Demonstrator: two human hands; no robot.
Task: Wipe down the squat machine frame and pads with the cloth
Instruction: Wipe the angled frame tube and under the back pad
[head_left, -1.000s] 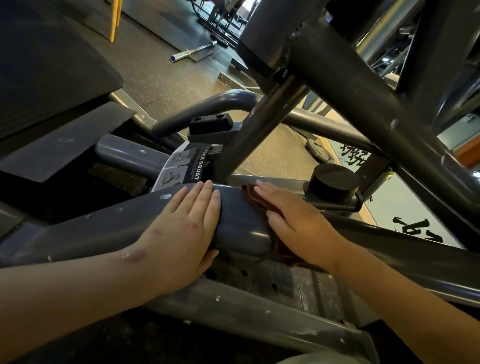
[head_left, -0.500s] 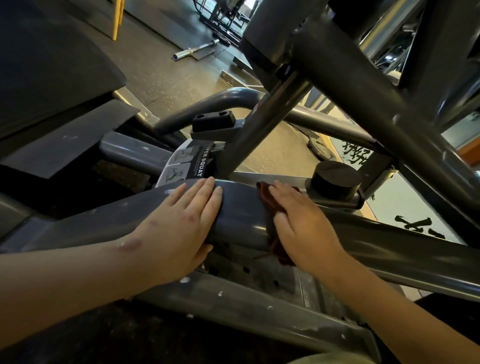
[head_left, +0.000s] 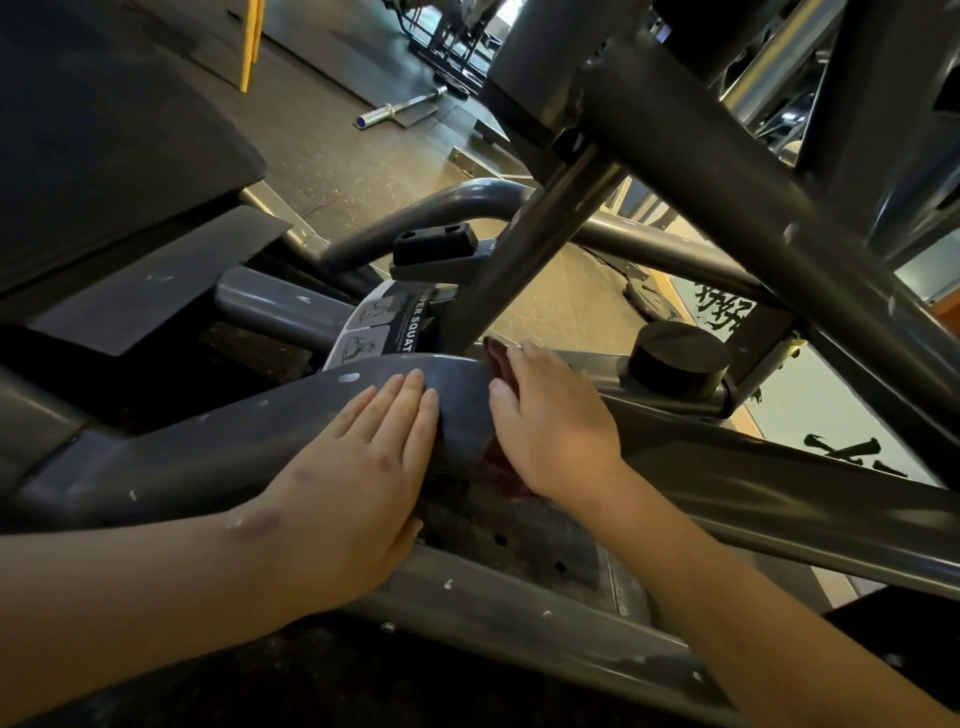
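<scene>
A thick grey frame beam (head_left: 208, 452) of the squat machine runs across the middle of the view. My left hand (head_left: 358, 467) lies flat on it, fingers straight and together. Just to its right, my right hand (head_left: 550, 421) presses a dark red cloth (head_left: 496, 358) against the same beam with straight fingers. Most of the cloth is hidden under the palm; only its edges show above the fingers and below the hand. A black pad (head_left: 104, 135) sits at the upper left.
Heavy diagonal frame tubes (head_left: 727, 218) cross overhead at the right. A black round rubber stop (head_left: 675, 361) stands just right of my right hand, and a black block bumper (head_left: 434, 243) behind. A "Super Squat" label (head_left: 384, 332) sits behind the beam. A barbell (head_left: 400, 106) lies on the floor.
My right hand has slid the cloth leftward along the beam, closer to my left hand. The left hand stays flat on the beam.
</scene>
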